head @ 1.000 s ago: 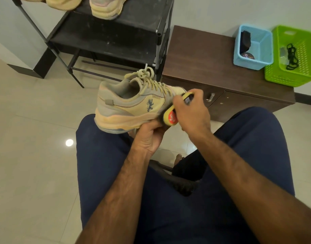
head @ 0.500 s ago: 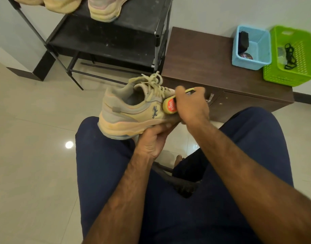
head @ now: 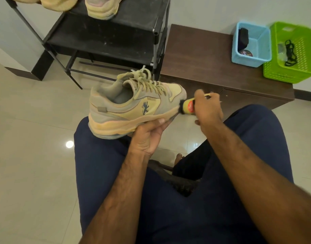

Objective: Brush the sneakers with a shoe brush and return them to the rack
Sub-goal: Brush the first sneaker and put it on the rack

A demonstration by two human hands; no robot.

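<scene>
The right hand point(head: 208, 110), curled round the yellow-backed shoe brush point(head: 187, 107), has swept it to the toe of the beige suede sneaker point(head: 131, 110) the left hand point(head: 147, 136) clasps; brushing continues.

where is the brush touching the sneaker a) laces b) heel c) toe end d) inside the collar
c: the brush, held in the right hand, has its bristles against the toe end of the sneaker, which the left hand holds by the sole.

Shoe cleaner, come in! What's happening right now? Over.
Left hand grips sneaker by its sole. Right hand holds brush, bristles at the toe. Nothing in the way.
</scene>
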